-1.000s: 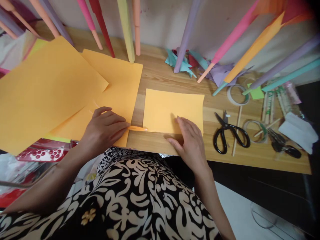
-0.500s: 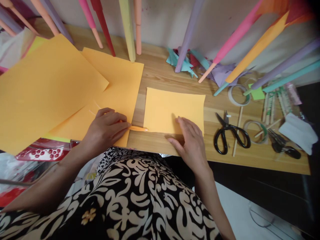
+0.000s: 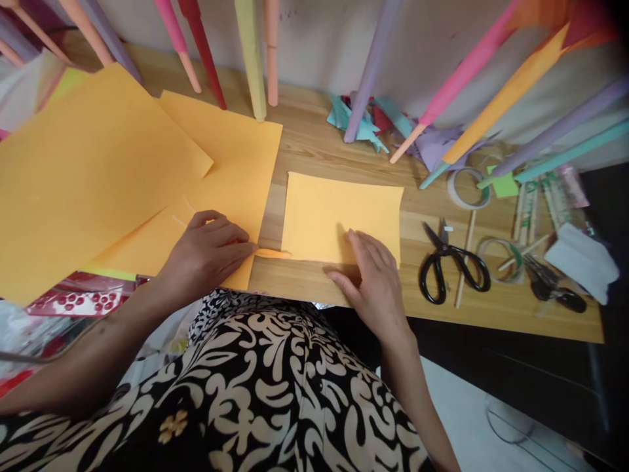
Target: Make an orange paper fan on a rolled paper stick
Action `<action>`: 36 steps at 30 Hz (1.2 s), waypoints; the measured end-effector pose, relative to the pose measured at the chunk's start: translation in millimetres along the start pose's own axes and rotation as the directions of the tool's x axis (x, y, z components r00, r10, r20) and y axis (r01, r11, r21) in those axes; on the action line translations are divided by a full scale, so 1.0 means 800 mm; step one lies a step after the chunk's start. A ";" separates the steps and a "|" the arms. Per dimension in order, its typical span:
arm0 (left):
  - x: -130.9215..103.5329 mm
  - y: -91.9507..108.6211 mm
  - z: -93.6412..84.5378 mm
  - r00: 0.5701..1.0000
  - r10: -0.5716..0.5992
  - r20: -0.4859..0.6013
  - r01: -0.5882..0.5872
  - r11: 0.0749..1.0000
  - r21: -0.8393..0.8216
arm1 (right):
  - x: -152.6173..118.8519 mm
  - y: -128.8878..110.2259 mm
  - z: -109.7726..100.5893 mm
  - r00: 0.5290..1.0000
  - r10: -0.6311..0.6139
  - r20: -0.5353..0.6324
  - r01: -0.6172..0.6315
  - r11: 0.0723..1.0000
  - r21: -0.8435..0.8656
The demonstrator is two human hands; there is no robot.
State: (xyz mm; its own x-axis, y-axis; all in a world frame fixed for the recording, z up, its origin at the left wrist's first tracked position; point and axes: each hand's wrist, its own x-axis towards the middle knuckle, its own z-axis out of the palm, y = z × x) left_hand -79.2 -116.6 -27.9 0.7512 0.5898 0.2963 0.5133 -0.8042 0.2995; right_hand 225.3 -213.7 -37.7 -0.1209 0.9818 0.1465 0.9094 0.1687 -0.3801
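Note:
A small yellow-orange sheet of paper (image 3: 334,210) lies on the wooden tabletop in front of me. My right hand (image 3: 376,282) rests on its lower right part, fingers stretched out and thumb apart near the bottom edge. At the sheet's lower left corner lies the tip of a thin orange rolled paper stick (image 3: 272,253). The fingers of my left hand (image 3: 209,246) are closed around the stick's other end, which they hide. Beneath that hand is a larger orange sheet (image 3: 236,157), partly covered by another big orange sheet (image 3: 93,157).
Black-handled scissors (image 3: 455,262) lie right of my right hand, over a thin wooden stick (image 3: 460,292). Farther right are tape rolls (image 3: 468,188) and a second pair of scissors (image 3: 553,285). Coloured paper tubes (image 3: 253,59) stand along the wall, with paper scraps (image 3: 361,124) near them.
Both hands stay almost where they were. The orange stick's tip lies at the same corner of the small sheet, and the view has shifted slightly.

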 end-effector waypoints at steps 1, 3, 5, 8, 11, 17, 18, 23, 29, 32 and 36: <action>0.001 0.000 0.000 1.000 0.004 -0.002 -0.004 1.000 0.010 | 0.000 -0.002 -0.001 1.000 -0.015 -0.004 0.015 1.000 -0.014; 0.002 0.001 -0.001 1.000 0.004 -0.002 -0.004 1.000 0.010 | 0.001 -0.009 -0.003 0.998 -0.062 -0.025 0.061 0.997 -0.043; 0.003 0.001 -0.002 1.000 -0.007 -0.003 0.007 1.000 -0.003 | 0.005 -0.020 -0.004 0.990 -0.129 -0.052 0.127 0.991 -0.047; 0.004 0.001 -0.002 1.000 -0.011 0.006 0.011 1.000 0.007 | 0.017 -0.040 -0.001 0.975 -0.218 -0.049 0.220 0.975 0.022; 0.004 0.002 -0.003 1.000 -0.021 0.020 0.020 0.999 0.047 | 0.033 -0.056 0.007 0.970 -0.242 -0.006 0.242 0.966 0.090; 0.003 0.002 -0.002 0.999 -0.027 0.023 0.026 0.999 0.043 | 0.053 -0.069 0.023 0.968 -0.249 0.006 0.247 0.963 0.111; 0.003 0.002 -0.001 1.000 -0.022 0.022 0.021 0.998 0.051 | 0.055 -0.070 0.025 0.968 -0.253 0.005 0.251 0.962 0.105; 0.003 0.002 -0.002 1.000 -0.015 0.018 0.014 0.999 0.051 | 0.064 -0.075 0.029 0.964 -0.264 0.020 0.263 0.963 0.059; 0.003 0.002 -0.001 0.999 -0.030 0.039 0.028 0.999 0.040 | 0.068 -0.077 0.033 0.963 -0.271 0.010 0.270 0.961 0.066; 0.004 0.001 -0.001 0.998 -0.041 0.052 0.041 0.999 0.007 | 0.069 -0.078 0.032 0.963 -0.269 0.015 0.267 0.959 0.093; 0.004 0.003 -0.008 0.998 -0.053 0.039 0.055 0.997 -0.047 | 0.071 -0.078 0.030 0.963 -0.267 0.020 0.263 0.956 0.129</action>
State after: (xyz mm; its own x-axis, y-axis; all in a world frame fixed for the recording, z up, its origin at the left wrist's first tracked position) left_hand -78.5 -116.1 -20.3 0.7382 0.6286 0.2448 0.5338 -0.7662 0.3576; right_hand 151.8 -166.2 -27.3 -0.3673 0.9026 0.2246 0.7865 0.4303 -0.4429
